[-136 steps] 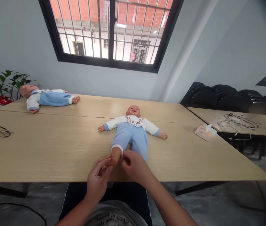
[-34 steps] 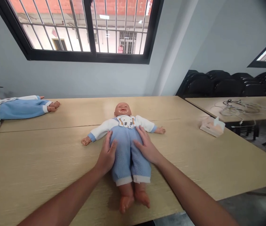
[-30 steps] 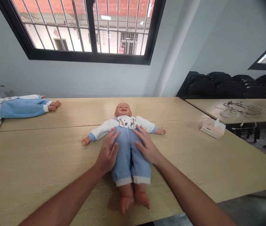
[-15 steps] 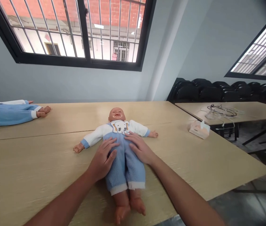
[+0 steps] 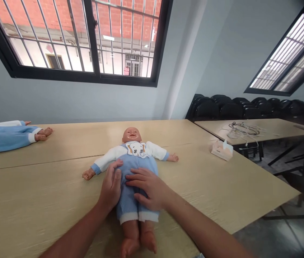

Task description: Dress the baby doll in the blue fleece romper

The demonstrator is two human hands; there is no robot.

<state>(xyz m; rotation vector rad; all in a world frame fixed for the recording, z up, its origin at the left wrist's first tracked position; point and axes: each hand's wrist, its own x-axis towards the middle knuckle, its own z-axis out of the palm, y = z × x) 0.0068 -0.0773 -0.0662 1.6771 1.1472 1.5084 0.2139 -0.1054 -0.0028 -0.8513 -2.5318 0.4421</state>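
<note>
Doll (image 5: 130, 163) lay face up on the surface (image 5: 46, 200), between and partly under the two hands, head beyond the fingertips, feet nearer the wearer than both hands. Left hand (image 5: 111, 186) was loosely curved along the doll's side, thumb up, clenched on nothing; its palm was hidden, so couldn't tell how firm the contact was. Right hand (image 5: 150, 188) rested spread over the front of the outfit (image 5: 127, 204), relaxed, gripping nothing.

Risks, my judgement: a harder push from one hand than the other could have twisted or slid the doll. Dragging instead of lifting could have bunched the cloth under the right hand or pulled the bib (image 5: 138, 149), just past the fingertips, askew. A pull toward the wearer could have brought the feet to the near edge.

Counts: two hands; two dolls, the second (image 5: 8, 136) far off left of the left hand, head out of frame; one bib in full view; one tissue box (image 5: 221, 150), well right of and beyond the right hand; one cable heap (image 5: 243, 130) past that, strands not countable; two windows beyond the hands; chairs (image 5: 211, 107) overlapping, no count.
</note>
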